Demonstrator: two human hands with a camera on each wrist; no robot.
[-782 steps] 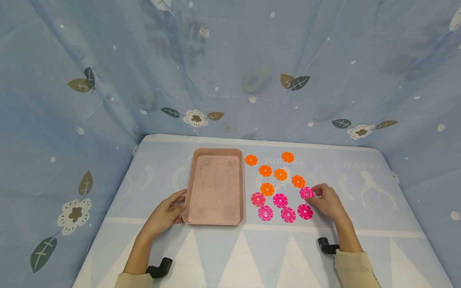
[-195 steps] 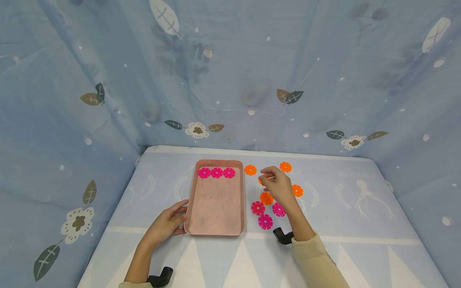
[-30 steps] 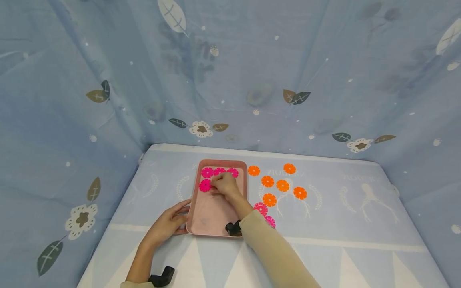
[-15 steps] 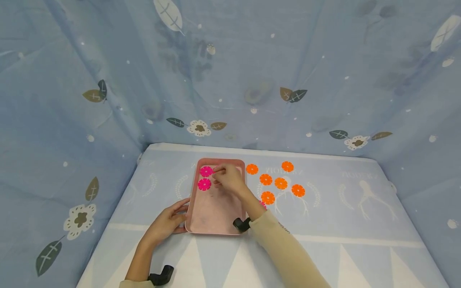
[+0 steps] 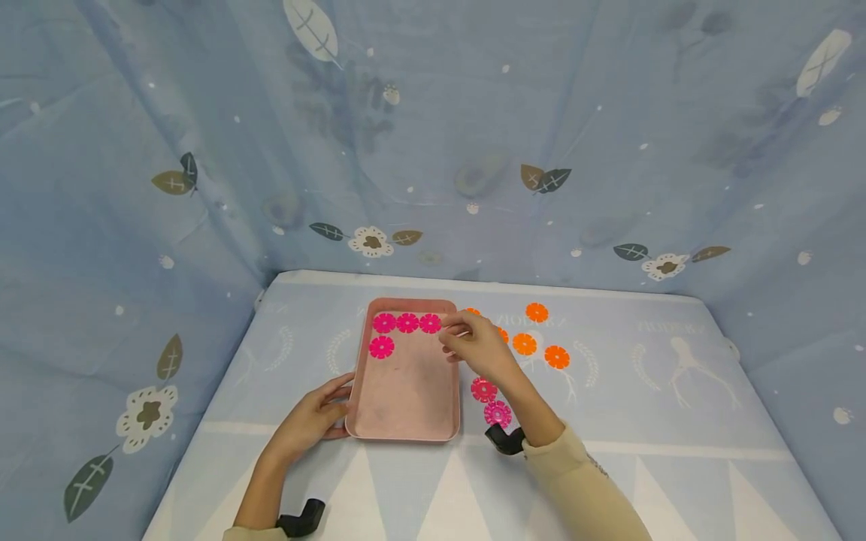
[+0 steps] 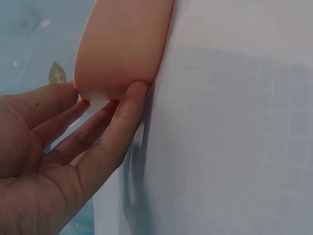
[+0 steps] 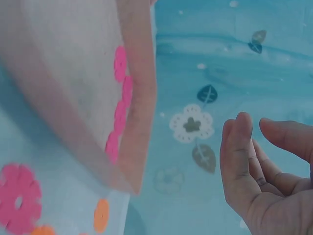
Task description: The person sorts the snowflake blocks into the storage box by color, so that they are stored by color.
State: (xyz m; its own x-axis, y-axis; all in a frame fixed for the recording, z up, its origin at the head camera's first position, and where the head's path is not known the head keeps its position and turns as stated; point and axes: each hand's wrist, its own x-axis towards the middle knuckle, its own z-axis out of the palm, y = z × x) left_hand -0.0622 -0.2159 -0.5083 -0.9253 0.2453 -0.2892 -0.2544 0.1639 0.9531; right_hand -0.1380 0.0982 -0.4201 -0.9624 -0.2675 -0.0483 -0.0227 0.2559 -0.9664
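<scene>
My left hand (image 5: 307,418) holds the near left side of a pink rectangular tray (image 5: 406,409); in the left wrist view its fingertips grip the tray's outer wall. Inside the tray, three pink notched discs (image 5: 407,323) form a row along the far end. Another pink disc (image 5: 382,347) lies just below the row's left one. Over the tray's right rim hovers my right hand (image 5: 482,347). In the right wrist view, thumb and fingers (image 7: 237,147) stand apart with nothing between them. Behind this hand, some orange notched discs are partly hidden.
Several orange discs (image 5: 525,344) lie scattered on the table right of the tray. Two pink discs (image 5: 483,390) rest near the tray's lower right side. A black wrist mount (image 5: 504,439) sits at each wrist. Blue patterned fabric (image 5: 433,150) rises behind the table.
Pink discs went from the table into the tray: first a row of three, then one below it. In the last second my right hand withdrew rightward; the left stays on the tray.
</scene>
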